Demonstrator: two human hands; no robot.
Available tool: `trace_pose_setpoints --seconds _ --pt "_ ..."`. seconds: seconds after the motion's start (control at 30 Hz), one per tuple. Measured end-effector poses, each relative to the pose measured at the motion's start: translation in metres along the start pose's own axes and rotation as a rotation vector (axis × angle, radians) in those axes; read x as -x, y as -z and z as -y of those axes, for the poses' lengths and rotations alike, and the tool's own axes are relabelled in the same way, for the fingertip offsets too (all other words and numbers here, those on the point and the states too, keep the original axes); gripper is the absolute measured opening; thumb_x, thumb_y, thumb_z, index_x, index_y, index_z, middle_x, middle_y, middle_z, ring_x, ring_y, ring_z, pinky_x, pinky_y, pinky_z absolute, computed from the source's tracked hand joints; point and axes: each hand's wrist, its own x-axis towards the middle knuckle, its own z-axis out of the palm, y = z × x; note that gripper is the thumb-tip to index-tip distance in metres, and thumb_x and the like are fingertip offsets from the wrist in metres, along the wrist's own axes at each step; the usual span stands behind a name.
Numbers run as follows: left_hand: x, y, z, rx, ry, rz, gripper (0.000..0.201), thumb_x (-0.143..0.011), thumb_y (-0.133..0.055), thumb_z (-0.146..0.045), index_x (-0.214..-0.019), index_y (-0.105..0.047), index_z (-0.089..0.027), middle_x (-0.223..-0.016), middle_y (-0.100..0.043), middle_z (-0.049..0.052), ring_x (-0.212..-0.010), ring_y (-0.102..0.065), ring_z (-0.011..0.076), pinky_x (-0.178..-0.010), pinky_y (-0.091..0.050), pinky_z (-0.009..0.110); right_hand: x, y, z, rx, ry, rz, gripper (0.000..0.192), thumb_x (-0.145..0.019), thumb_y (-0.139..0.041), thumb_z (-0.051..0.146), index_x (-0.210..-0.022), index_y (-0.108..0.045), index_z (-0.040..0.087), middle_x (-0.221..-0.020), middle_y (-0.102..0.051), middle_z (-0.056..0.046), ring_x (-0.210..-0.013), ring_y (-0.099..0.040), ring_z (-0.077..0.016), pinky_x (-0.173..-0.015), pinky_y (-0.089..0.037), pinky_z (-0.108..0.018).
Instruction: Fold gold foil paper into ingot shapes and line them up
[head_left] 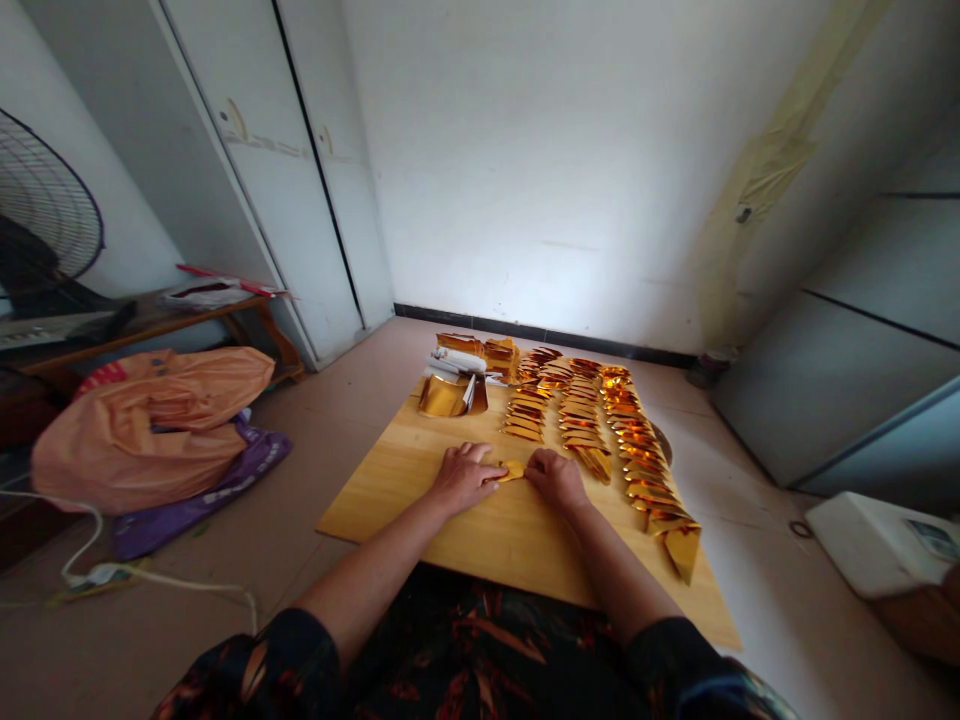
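Note:
A small folded piece of gold foil paper [512, 470] lies on the wooden board [480, 540] between my two hands. The thumb and forefinger of my left hand [463, 478] hold its left end, while the other fingers stretch forward over the board. My right hand [556, 478] is curled closed at the paper's right end, with its fingertips partly hidden. To the right stand rows of overlapping folded gold foil pieces [581, 410], with a longer row [645, 460] at the board's right edge. Beyond my left hand is a curved stack of gold sheets [442, 396].
A white bundle [457, 362] and more folded gold paper [459, 343] sit at the board's far edge. Left on the floor are an orange bag [150, 430], a purple bag [202, 500] and a white cable [187, 578]. A white box [874, 545] stands at right.

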Motion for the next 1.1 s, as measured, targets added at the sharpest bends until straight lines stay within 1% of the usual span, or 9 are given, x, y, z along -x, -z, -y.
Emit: trace_pose_setpoints --seconds 0.13,0.2,0.3,0.47,0.63,0.8,0.9,1.0,1.1 --pt "0.0 -0.005 0.003 -0.005 -0.002 -0.015 0.026 -0.084 -0.059 -0.03 -0.105 -0.068 -0.043 -0.13 -0.053 0.002 -0.116 -0.045 0.0248 -0.096 -0.033 0.043 -0.002 0.001 0.004 -0.014 -0.062 0.014 0.011 -0.08 -0.056 0.024 -0.083 -0.067 0.022 -0.09 -0.068 0.001 -0.079 -0.059 -0.0122 -0.067 -0.034 -0.021" --pt "0.0 -0.006 0.003 -0.012 0.003 -0.023 0.024 -0.085 -0.058 -0.032 -0.104 -0.069 -0.042 -0.13 -0.054 0.001 -0.117 -0.044 0.0244 -0.097 -0.033 0.044 -0.004 0.002 0.009 -0.019 -0.138 0.044 0.011 -0.078 -0.059 0.029 -0.081 -0.066 0.022 -0.089 -0.068 0.0 -0.078 -0.059 -0.0131 -0.066 -0.033 -0.022" --pt "0.0 -0.006 0.001 -0.045 0.008 -0.018 0.024 -0.086 -0.057 -0.033 -0.105 -0.068 -0.042 -0.13 -0.054 0.002 -0.119 -0.044 0.0242 -0.097 -0.034 0.045 -0.005 0.003 0.018 0.016 -0.22 0.054 0.019 -0.073 -0.065 0.039 -0.08 -0.065 0.021 -0.088 -0.066 -0.001 -0.078 -0.058 -0.0146 -0.067 -0.032 -0.024" --pt "0.001 -0.007 0.001 -0.057 0.008 -0.027 0.025 -0.087 -0.055 -0.032 -0.106 -0.067 -0.043 -0.131 -0.054 0.003 -0.118 -0.045 0.0254 -0.096 -0.035 0.047 -0.004 0.002 0.021 0.03 -0.218 0.051 0.02 -0.07 -0.068 0.038 -0.082 -0.063 0.022 -0.09 -0.065 0.0 -0.081 -0.057 -0.0153 -0.068 -0.03 -0.025" --pt "0.001 -0.01 0.003 -0.033 0.031 -0.023 0.027 -0.086 -0.055 -0.029 -0.106 -0.068 -0.043 -0.132 -0.053 0.001 -0.119 -0.045 0.0253 -0.099 -0.034 0.047 -0.004 0.007 0.016 -0.036 -0.235 0.083 0.013 -0.071 -0.066 0.03 -0.08 -0.065 0.021 -0.084 -0.065 0.001 -0.076 -0.056 -0.0138 -0.065 -0.03 -0.024" --pt "0.0 -0.011 0.005 0.003 0.024 -0.022 0.027 -0.081 -0.063 -0.033 -0.106 -0.068 -0.041 -0.133 -0.053 0.002 -0.12 -0.045 0.0266 -0.1 -0.033 0.048 -0.004 0.012 0.015 -0.068 -0.238 0.107 0.008 -0.071 -0.063 0.025 -0.078 -0.066 0.021 -0.084 -0.065 0.0 -0.076 -0.057 -0.0131 -0.064 -0.031 -0.022" --pt "-0.001 -0.009 0.003 0.018 0.03 -0.016 0.026 -0.079 -0.065 -0.035 -0.105 -0.069 -0.04 -0.132 -0.054 0.003 -0.12 -0.045 0.0267 -0.1 -0.032 0.048 -0.005 0.012 0.019 -0.043 -0.253 0.116 0.011 -0.071 -0.065 0.03 -0.078 -0.066 0.022 -0.084 -0.066 0.0 -0.076 -0.057 -0.014 -0.063 -0.031 -0.023" --pt "-0.001 -0.007 0.002 0.013 0.04 -0.019 0.026 -0.08 -0.064 -0.033 -0.105 -0.069 -0.039 -0.131 -0.054 0.003 -0.12 -0.045 0.0262 -0.1 -0.033 0.047 -0.006 0.012 0.024 -0.001 -0.265 0.117 0.021 -0.068 -0.067 0.039 -0.081 -0.065 0.022 -0.085 -0.066 -0.001 -0.077 -0.058 -0.0162 -0.064 -0.032 -0.025" --pt "0.0 -0.008 0.002 0.011 0.033 -0.019 0.026 -0.082 -0.062 -0.033 -0.106 -0.069 -0.039 -0.131 -0.054 0.004 -0.12 -0.046 0.026 -0.1 -0.033 0.047 -0.006 0.012 0.024 0.019 -0.266 0.115 0.02 -0.069 -0.066 0.037 -0.083 -0.065 0.022 -0.086 -0.067 -0.001 -0.08 -0.059 -0.0169 -0.065 -0.032 -0.025"
